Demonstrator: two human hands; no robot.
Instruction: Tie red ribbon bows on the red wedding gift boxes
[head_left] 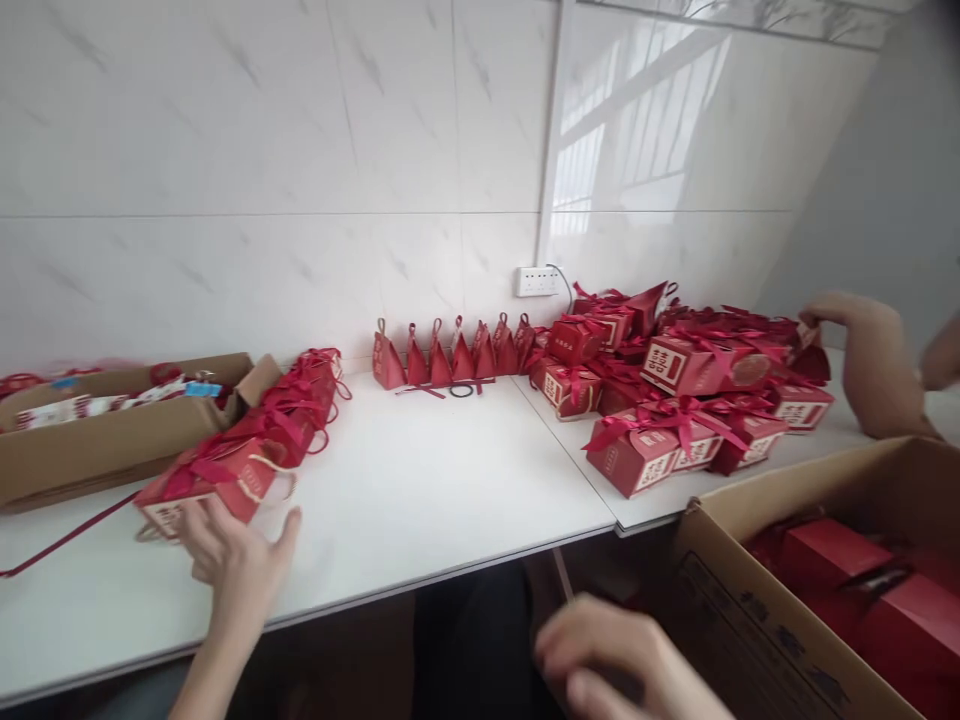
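Note:
My left hand (240,555) is at the near end of a row of red gift boxes on the left. Its thumb stands apart, and the fingertips lie against the nearest gift box (214,480), which has a ribbon bow and a cord handle. Lower down, in front of the table edge, my right hand (622,655) is blurred. Its fingers are loosely bent, with a gap to the thumb, and nothing shows in it. More ribboned gift boxes (281,420) continue the row toward the wall.
A cardboard box (97,460) with small packets stands left on the white table (450,480). Several red pointed boxes (459,360) line the wall. Ribboned boxes (637,450) are piled right, beside another person's arm (877,370). A large carton (750,610) holds red boxes.

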